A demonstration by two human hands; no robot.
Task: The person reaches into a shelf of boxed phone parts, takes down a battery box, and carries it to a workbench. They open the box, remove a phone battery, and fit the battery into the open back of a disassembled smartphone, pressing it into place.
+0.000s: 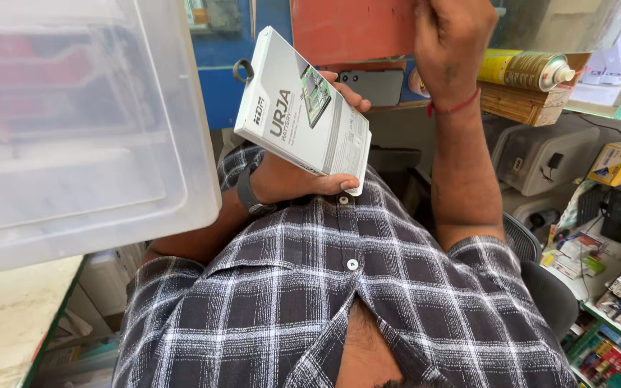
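Left hand [292, 179] grips the flat box [303, 111] from beneath, thumb on its lower edge, fingers curled over the far edge. Box: white-grey, tilted, with hanging loop. Right hand [454, 47] raised, fingers closed on red panel [350, 29].

Flat grey-white box [302, 111] at centre; yellow spray can [526, 70] upper right.

I see the box [302, 111] in my left hand [303, 176] before my chest, a phone [375, 86] just behind it, my right hand [451, 43] raised beside it, a bin [73, 144] far left, a spray can [530, 70] right.
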